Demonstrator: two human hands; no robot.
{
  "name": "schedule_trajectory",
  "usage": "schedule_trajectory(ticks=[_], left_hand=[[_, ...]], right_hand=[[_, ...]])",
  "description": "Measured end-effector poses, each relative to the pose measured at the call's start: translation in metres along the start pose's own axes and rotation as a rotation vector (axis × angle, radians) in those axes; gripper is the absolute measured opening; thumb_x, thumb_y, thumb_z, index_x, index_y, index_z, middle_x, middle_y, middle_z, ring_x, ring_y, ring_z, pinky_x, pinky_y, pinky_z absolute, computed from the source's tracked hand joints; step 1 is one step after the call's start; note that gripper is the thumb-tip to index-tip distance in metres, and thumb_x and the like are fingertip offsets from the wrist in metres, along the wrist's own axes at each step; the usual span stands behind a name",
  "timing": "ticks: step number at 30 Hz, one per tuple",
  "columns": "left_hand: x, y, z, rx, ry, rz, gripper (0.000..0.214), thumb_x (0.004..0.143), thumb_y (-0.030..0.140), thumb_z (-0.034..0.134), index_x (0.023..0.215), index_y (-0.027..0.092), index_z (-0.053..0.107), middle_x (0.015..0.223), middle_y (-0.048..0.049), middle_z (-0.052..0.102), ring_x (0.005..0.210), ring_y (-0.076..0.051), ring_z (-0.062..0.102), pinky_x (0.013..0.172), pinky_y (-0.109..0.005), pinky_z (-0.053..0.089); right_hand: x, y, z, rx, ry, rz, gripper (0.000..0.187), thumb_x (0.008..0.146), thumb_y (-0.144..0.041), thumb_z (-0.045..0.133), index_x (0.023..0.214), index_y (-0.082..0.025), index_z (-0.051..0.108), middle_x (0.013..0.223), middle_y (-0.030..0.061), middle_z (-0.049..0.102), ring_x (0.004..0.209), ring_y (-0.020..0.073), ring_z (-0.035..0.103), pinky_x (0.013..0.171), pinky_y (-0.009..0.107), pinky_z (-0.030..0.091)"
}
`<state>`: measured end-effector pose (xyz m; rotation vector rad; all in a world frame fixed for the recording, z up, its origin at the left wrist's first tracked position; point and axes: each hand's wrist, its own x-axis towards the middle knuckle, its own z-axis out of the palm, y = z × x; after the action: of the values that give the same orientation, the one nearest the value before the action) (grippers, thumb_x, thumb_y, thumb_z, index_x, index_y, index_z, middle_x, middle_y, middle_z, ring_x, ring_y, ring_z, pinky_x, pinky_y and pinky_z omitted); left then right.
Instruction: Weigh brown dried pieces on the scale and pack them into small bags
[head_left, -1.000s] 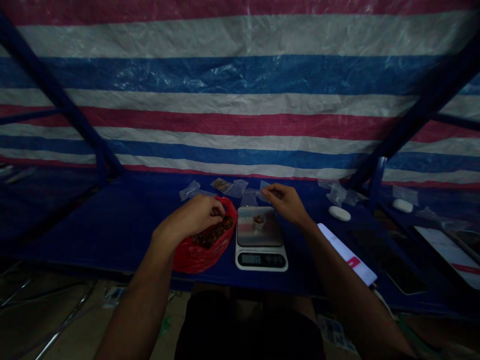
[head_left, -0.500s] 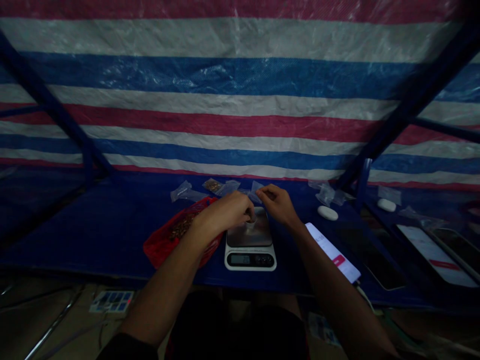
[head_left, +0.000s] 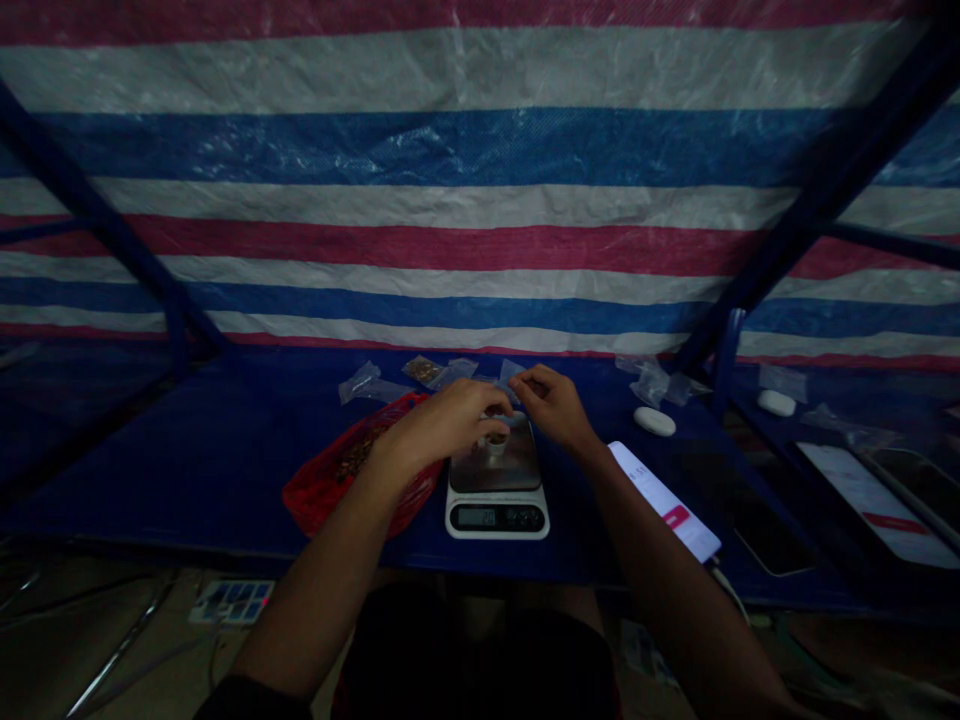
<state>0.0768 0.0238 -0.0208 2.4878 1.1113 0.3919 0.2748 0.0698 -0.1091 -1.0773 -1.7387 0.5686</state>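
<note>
- left hand (head_left: pixel 442 422): bare
- right hand (head_left: pixel 551 407): bare
- left forearm (head_left: pixel 319 580): bare, lower left of the frame
- right forearm (head_left: pixel 664 570): bare, lower right
- dark sleeve (head_left: pixel 251 699): bottom left edge
- dark clothing (head_left: pixel 480 660): bottom centre, too dim for detail

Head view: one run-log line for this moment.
left hand at small cup; right hand at clear bag; cup on digital scale; red bag beside scale

Left hand (head_left: pixel 442 422): we curl it palm down just left of centre frame, fingertips pointing right.
Right hand (head_left: pixel 551 408): we pinch its fingers just right of centre, close beside our left hand.
Forearms: left (head_left: pixel 315 590) and right (head_left: pixel 675 590) rise from the lower frame, converging.
</note>
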Motion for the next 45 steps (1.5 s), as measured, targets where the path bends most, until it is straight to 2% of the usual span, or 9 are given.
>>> schedule_trajectory(ticks=[4,9,21,26,29,31,36,40,45], left_hand=[[-0.018,-0.012,0.004,0.041,0.035,-0.105,0.019,0.094,0.024,0.059,0.103,0.019,0.075,0.103,-0.0063,0.077,0.096,-0.021,0.070,0.084,-0.030,0.049],[-0.031,-0.022,0.021,0.111,-0.076,-0.279,0.019,0.088,0.035,0.068,0.098,0.022,0.077,0.096,-0.0058,0.079,0.087,-0.022,0.073,0.070,-0.029,0.047],[-0.035,-0.004,0.008,0.160,0.095,-0.164,0.031,0.100,0.031,0.051,0.119,0.026,0.075,0.117,-0.0061,0.075,0.105,-0.023,0.070,0.091,-0.034,0.051],[-0.098,-0.024,-0.022,0.322,0.258,-0.596,0.047,0.104,0.048,0.033,0.122,0.022,0.068,0.125,-0.0132,0.072,0.112,-0.034,0.069,0.094,-0.046,0.053],[-0.156,-0.049,-0.035,0.320,0.191,-1.064,0.078,0.093,0.075,0.032,0.131,0.013,0.061,0.124,-0.0270,0.070,0.108,-0.049,0.069,0.087,-0.060,0.052],[-0.184,-0.066,-0.030,0.218,0.117,-1.222,0.097,0.084,0.085,0.037,0.138,0.007,0.055,0.126,-0.0328,0.067,0.112,-0.053,0.066,0.089,-0.062,0.051],[-0.194,-0.088,-0.001,-0.152,0.140,-0.838,0.080,0.087,0.065,0.054,0.145,0.011,0.044,0.135,-0.0203,0.067,0.120,-0.034,0.068,0.097,-0.041,0.055],[-0.176,-0.084,-0.008,-0.237,0.279,-0.669,0.073,0.089,0.047,0.056,0.150,0.011,0.038,0.137,-0.0186,0.065,0.117,-0.028,0.069,0.097,-0.039,0.056],[-0.166,-0.063,-0.049,-0.260,0.392,-0.586,0.062,0.091,0.045,0.057,0.145,0.017,0.047,0.128,-0.0115,0.071,0.105,-0.025,0.072,0.087,-0.036,0.058]], right_hand=[[0.001,-0.001,0.000,0.000,0.015,0.009,0.026,0.092,-0.037,0.062,0.078,-0.017,0.071,0.073,0.0009,0.059,0.068,0.0150,0.051,0.063,0.029,0.038],[-0.001,-0.001,0.001,-0.004,0.019,0.011,0.026,0.091,-0.037,0.062,0.077,-0.017,0.070,0.073,0.0010,0.059,0.067,0.0146,0.051,0.063,0.029,0.038],[-0.001,0.003,0.000,-0.009,0.012,0.027,0.029,0.091,-0.043,0.063,0.084,-0.016,0.073,0.076,0.0037,0.065,0.069,0.0169,0.055,0.065,0.029,0.042],[-0.002,0.002,-0.008,0.006,-0.054,0.076,0.034,0.092,-0.047,0.061,0.091,-0.015,0.074,0.080,0.0046,0.071,0.072,0.0188,0.061,0.066,0.030,0.044],[0.004,-0.010,-0.009,-0.020,-0.109,0.057,0.034,0.093,-0.047,0.060,0.092,-0.015,0.073,0.083,0.0059,0.074,0.076,0.0201,0.065,0.069,0.030,0.047],[0.013,-0.025,-0.001,-0.055,-0.197,0.024,0.031,0.094,-0.044,0.060,0.095,-0.015,0.073,0.089,0.0075,0.076,0.080,0.0206,0.067,0.072,0.031,0.049],[0.042,-0.057,0.053,-0.303,-0.528,-0.060,0.047,0.081,-0.040,0.078,0.121,-0.016,0.068,0.099,0.0116,0.077,0.083,0.0240,0.070,0.070,0.031,0.050],[0.059,-0.069,0.082,-0.423,-0.794,-0.122,0.041,0.073,-0.015,0.078,0.113,-0.017,0.070,0.094,0.0095,0.076,0.081,0.0228,0.070,0.066,0.028,0.048],[0.072,-0.093,0.060,-0.142,-0.685,-0.133,0.028,0.080,-0.013,0.066,0.108,-0.017,0.065,0.087,0.0050,0.074,0.071,0.0170,0.065,0.060,0.026,0.046]])
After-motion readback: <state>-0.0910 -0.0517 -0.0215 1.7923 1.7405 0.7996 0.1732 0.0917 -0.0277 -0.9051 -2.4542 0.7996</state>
